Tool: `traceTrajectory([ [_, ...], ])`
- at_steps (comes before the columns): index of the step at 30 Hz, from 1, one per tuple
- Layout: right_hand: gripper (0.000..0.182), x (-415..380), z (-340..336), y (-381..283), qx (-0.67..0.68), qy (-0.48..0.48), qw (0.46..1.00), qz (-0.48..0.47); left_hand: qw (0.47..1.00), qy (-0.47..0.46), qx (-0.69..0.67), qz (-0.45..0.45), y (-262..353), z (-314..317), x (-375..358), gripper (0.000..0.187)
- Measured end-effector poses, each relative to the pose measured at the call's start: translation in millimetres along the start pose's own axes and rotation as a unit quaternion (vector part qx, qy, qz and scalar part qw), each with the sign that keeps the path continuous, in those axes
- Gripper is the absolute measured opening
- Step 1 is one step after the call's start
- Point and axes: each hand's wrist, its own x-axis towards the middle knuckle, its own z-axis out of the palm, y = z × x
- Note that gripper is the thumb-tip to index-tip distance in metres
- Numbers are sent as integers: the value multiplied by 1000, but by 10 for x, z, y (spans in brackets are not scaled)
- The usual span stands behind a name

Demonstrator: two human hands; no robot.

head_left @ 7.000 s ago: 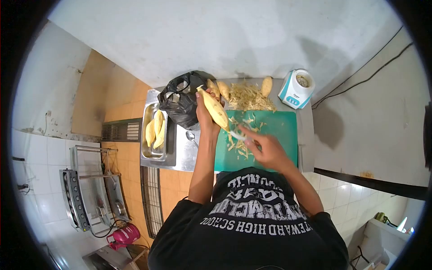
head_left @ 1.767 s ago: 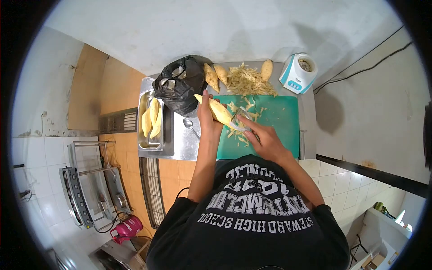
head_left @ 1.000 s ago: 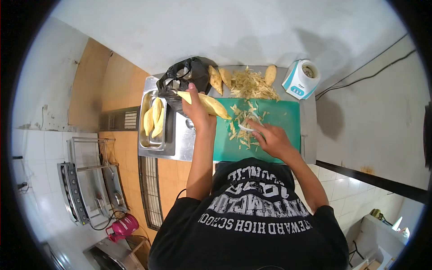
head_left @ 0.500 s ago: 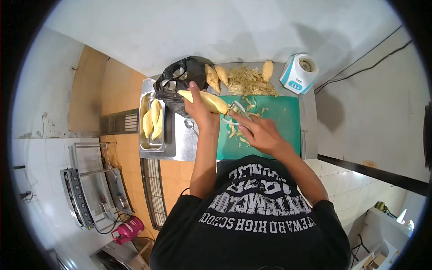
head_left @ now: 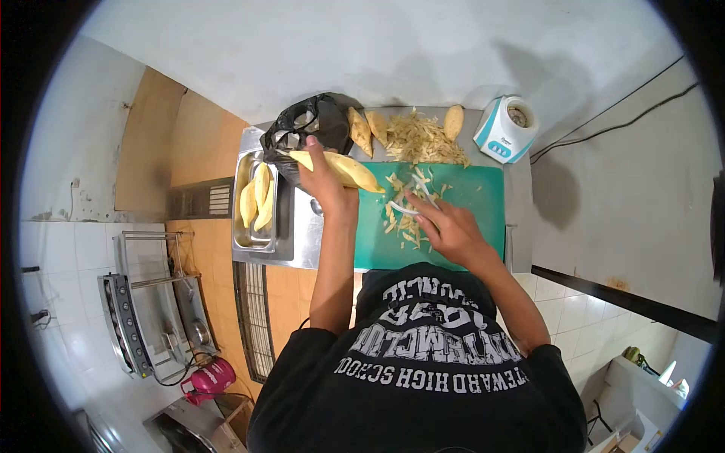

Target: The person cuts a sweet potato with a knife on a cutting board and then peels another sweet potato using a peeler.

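Note:
My left hand (head_left: 326,181) is closed around a peeled yellow sweet potato (head_left: 351,171), its thumb along the upper side and the far end pointing right. My right hand (head_left: 451,232) grips a white-framed peeler (head_left: 427,190), held a short way right of the sweet potato and apart from it. Both are above a green cutting board (head_left: 483,204). Loose peel strips (head_left: 406,226) lie on the board under the peeler, and a bigger heap of peelings (head_left: 424,140) sits at its back edge.
Several peeled sweet potatoes lie in a steel pan (head_left: 240,234) at left. A black plastic bag (head_left: 332,121) stands behind my left hand. Unpeeled sweet potatoes (head_left: 359,132) flank the peel heap. At back right is a white and teal appliance (head_left: 504,134). A spoon (head_left: 317,206) is partly hidden.
The peeler has come off the sweet potato's tip and moved right with my right hand. My left hand has shifted slightly left with the sweet potato. Fresh peel strips show on the board.

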Motion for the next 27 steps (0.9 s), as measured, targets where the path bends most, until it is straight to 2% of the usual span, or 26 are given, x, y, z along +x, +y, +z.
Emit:
traceTrajectory([
  [2, 45, 44, 35, -119, 15, 24, 1000, 11, 1000, 12, 9, -23, -63, 49, -87, 27],
  [4, 45, 157, 96, -99, 26, 46, 998, -21, 1000, -6, 9, -19, -111, 65, -117, 27],
  [7, 46, 81, 66, 46, -20, -11, 999, 29, 999, -12, 6, -30, -24, 14, -133, 29],
  [11, 47, 126, -56, -5, 1, 15, 999, 35, 1000, 6, 8, -15, -10, -1, -107, 32],
  [14, 47, 191, -58, -119, 13, 47, 999, -11, 999, -4, -8, -44, -24, 48, -154, 32],
  [17, 46, 185, 0, 40, -27, 1, 1000, -13, 1000, -4, -16, -23, -9, 2, -28, 32],
  [19, 46, 88, -74, 58, -24, -48, 998, 41, 998, -13, -23, -56, 60, -70, -4, 31],
  [20, 46, 121, -113, 23, -24, -49, 998, 39, 1000, -7, -7, -27, 41, -55, -11, 30],
  [22, 46, 186, -146, -74, 4, 23, 1000, -19, 999, 2, -15, -44, -22, -5, -28, 30],
  [23, 46, 165, -78, -80, 7, 23, 1000, -14, 998, 11, -20, -62, -49, -2, -63, 30],
  [25, 46, 176, 64, -28, -20, 40, 996, -72, 996, 8, -36, -79, -46, 6, -64, 30],
  [26, 46, 143, 49, 24, -23, 39, 996, -76, 994, 11, -54, -97, 10, -26, -26, 29],
  [27, 47, 88, 21, 82, -18, -14, 998, -55, 991, 12, -70, -113, 71, -48, 42, 28],
])
